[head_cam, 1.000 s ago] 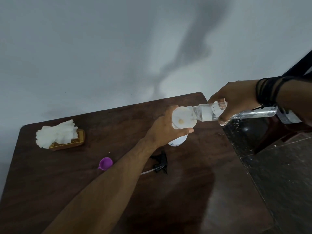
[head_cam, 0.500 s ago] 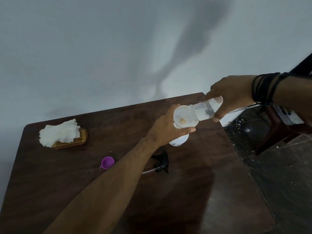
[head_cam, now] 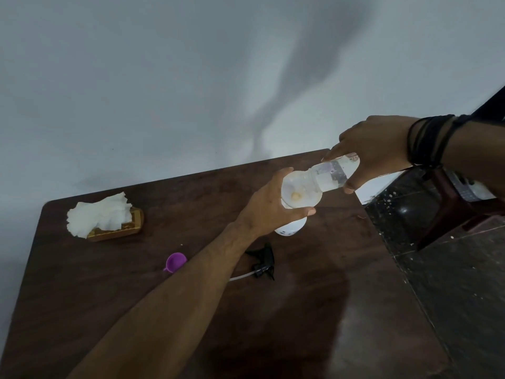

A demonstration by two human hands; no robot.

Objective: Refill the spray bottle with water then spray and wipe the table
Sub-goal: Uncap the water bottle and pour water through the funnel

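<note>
Pouring is where this can get messy: the right hand [head_cam: 374, 149] has its fingers wrapped round the clear water bottle [head_cam: 332, 175], tipped steeply with its neck meeting the top of the white spray bottle [head_cam: 293, 212]. That mouth looks small, so if the neck drifts off it, water probably goes down the outside and onto the brown table [head_cam: 191, 310]. Tipping too fast could glug and splash as well. The left hand [head_cam: 269, 207] curls its fingers and thumb around the spray bottle's upper part, and the bottle stands near the table's far right corner, so a bump could knock it toward the edge. The black trigger head [head_cam: 263, 265] lies on the table just in front of it, next to a purple cap [head_cam: 176, 262], so nothing's sealed yet.

Compared with 1 s ago, the water bottle is tilted a lot more upright and the right hand sits higher. Left hand's grip looks the same. The tissue stack [head_cam: 99, 214] hasn't been touched.
</note>
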